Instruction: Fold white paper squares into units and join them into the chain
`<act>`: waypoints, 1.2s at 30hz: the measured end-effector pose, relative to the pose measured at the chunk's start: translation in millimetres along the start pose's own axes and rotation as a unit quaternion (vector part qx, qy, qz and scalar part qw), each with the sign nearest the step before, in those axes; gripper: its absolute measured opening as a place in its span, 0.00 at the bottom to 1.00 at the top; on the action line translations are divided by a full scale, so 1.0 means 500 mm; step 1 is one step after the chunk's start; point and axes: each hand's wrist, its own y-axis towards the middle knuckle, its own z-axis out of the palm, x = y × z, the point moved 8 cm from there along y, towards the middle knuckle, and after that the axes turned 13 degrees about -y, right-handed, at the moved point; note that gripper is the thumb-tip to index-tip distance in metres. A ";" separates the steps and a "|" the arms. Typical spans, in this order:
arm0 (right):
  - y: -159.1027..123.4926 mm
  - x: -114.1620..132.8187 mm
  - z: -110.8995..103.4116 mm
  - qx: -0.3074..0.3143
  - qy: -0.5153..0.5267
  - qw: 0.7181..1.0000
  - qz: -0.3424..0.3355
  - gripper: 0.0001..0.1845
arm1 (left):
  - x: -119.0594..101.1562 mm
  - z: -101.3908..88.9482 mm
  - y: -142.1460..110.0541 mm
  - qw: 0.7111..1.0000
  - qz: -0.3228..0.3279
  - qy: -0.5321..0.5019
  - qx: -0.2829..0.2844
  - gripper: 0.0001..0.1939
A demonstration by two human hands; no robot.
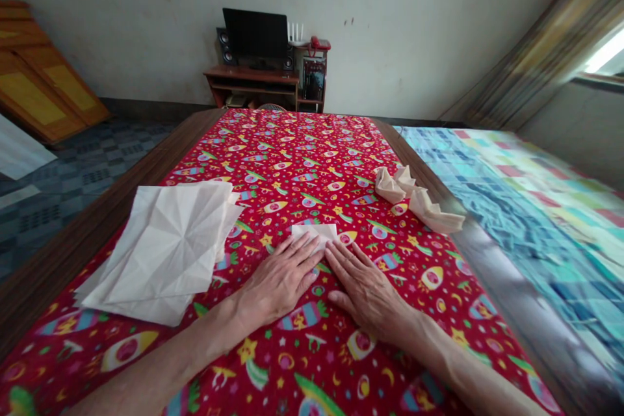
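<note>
- So the little white folded paper looks pretty crisp: small, pale, with a straight far edge. The near part is hidden under fingers, so can't tell its full shape. It's on the surface, about midway between the left and right edges.
- Left hand is palm down and flat, fingers stretched out nearly side by side, tips on the paper's left part, thumb a bit apart.
- Right hand is flat too, fingers slightly fanned, fingertips at the paper's right side, thumb sticking out toward the other hand. Looks like laying flat rather than pinching.
- Near the left edge of the surface there's a loose stack of creased white sheets, the top one with folds radiating from its middle.
- By the right edge, some cream folded paper shapes, pointy and pleated.
- All of it is on a red cloth with rockets and stars, over a dark brown table that shows along both sides.
- Off the right edge: blue and checked bedding.
- Beyond the far edge, a wooden desk with a black monitor and a red phone, against a pale wall.
</note>
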 end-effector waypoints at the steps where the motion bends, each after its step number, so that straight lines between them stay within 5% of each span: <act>1: -0.002 -0.004 -0.001 0.007 0.002 1.000 0.004 0.34 | 0.003 -0.003 -0.004 1.000 -0.003 0.001 0.000 0.22; 12: -0.019 -0.018 -0.019 -0.022 -0.052 0.998 0.023 0.26 | 0.031 -0.034 -0.061 0.999 -0.020 0.047 -0.008 0.22; 20: 0.042 0.012 -0.025 -0.099 -0.077 0.992 -0.007 0.25 | 0.002 -0.010 -0.002 0.999 -0.005 0.032 -0.021 0.23; 31: 0.074 -0.092 0.005 -0.059 -0.033 0.994 0.081 0.23 | 0.052 -0.026 0.017 0.996 -0.052 0.062 -0.044 0.24; 36: 0.056 -0.128 -0.030 -0.134 0.031 0.975 0.173 0.17 | 0.065 -0.028 -0.004 0.993 -0.069 0.072 -0.056 0.23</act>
